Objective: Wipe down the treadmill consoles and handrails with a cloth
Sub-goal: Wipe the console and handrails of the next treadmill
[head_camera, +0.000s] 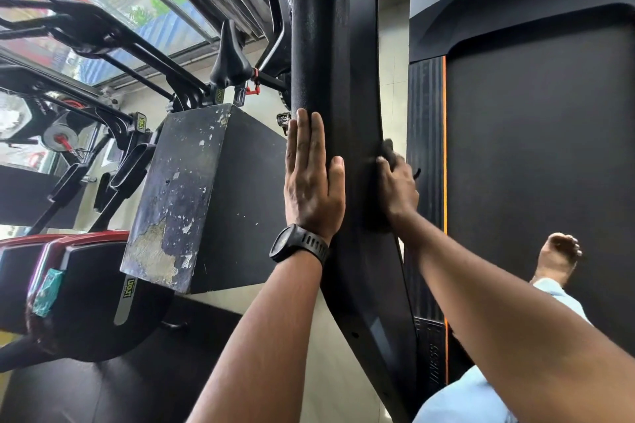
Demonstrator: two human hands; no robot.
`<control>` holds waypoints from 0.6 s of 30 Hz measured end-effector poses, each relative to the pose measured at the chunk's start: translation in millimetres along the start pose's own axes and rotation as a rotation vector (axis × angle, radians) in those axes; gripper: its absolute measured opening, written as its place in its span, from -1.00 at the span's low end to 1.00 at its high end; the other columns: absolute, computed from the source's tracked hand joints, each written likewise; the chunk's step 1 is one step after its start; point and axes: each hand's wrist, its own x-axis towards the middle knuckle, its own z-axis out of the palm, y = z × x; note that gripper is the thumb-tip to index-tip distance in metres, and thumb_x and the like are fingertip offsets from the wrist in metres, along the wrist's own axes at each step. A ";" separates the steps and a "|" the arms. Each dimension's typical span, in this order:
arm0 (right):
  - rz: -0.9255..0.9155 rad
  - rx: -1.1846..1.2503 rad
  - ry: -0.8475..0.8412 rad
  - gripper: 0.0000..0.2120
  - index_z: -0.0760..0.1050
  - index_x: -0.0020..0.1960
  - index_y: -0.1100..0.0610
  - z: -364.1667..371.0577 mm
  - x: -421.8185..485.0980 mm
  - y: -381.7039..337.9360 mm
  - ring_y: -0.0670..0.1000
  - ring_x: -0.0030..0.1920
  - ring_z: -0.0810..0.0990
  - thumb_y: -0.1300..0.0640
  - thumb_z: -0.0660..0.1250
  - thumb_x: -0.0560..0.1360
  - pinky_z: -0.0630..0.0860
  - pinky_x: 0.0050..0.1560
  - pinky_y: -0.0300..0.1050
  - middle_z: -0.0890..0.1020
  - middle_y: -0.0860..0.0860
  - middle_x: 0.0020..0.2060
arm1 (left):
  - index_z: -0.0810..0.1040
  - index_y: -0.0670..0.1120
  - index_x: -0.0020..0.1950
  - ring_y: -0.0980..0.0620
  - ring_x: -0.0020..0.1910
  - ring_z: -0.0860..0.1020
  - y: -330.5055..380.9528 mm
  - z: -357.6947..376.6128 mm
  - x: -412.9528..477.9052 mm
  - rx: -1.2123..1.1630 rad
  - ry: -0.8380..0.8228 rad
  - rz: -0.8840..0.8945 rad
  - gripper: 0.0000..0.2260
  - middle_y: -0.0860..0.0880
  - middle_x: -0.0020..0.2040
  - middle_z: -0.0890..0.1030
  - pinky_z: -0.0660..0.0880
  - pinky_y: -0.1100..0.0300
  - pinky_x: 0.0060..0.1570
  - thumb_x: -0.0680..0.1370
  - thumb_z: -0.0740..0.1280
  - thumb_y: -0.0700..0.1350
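A thick black treadmill handrail [331, 45] runs from the top of the view down through the middle. My left hand [311, 175], with a black watch on the wrist, lies flat against the rail's left side, fingers straight. My right hand [397, 185] grips a dark cloth [386, 151] and presses it against the rail's right side. Most of the cloth is hidden under my fingers and blends with the black rail.
The treadmill belt [539, 165] with an orange-edged side strip [444, 148] lies to the right; my bare foot [558, 254] stands on it. A worn black box [192, 199] sits to the left, with exercise bikes [226, 58] and windows beyond.
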 end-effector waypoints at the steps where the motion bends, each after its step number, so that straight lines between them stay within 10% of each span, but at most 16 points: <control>1: 0.048 -0.011 -0.006 -0.52 0.33 0.54 -0.02 1.9 -8.1 4.7 0.24 0.36 0.48 -0.15 0.10 0.67 0.37 0.29 0.04 0.44 0.10 0.44 | 0.19 -0.21 0.60 -0.10 0.62 0.07 -0.2 0.1 0.0 -0.003 0.002 0.001 -0.45 -0.17 0.61 0.16 0.07 0.01 0.58 0.60 0.15 -0.12; 18: -0.096 0.076 -0.035 -0.56 0.34 0.54 -0.02 -12.2 -80.0 6.7 0.02 0.34 0.45 -0.10 0.13 0.70 0.29 0.23 -0.10 0.43 -0.02 0.45 | 0.15 -0.17 0.61 -0.09 0.62 0.03 1.9 -2.5 0.7 -0.036 -0.036 -0.033 -0.43 -0.15 0.63 0.12 -0.02 0.09 0.59 0.60 0.17 -0.14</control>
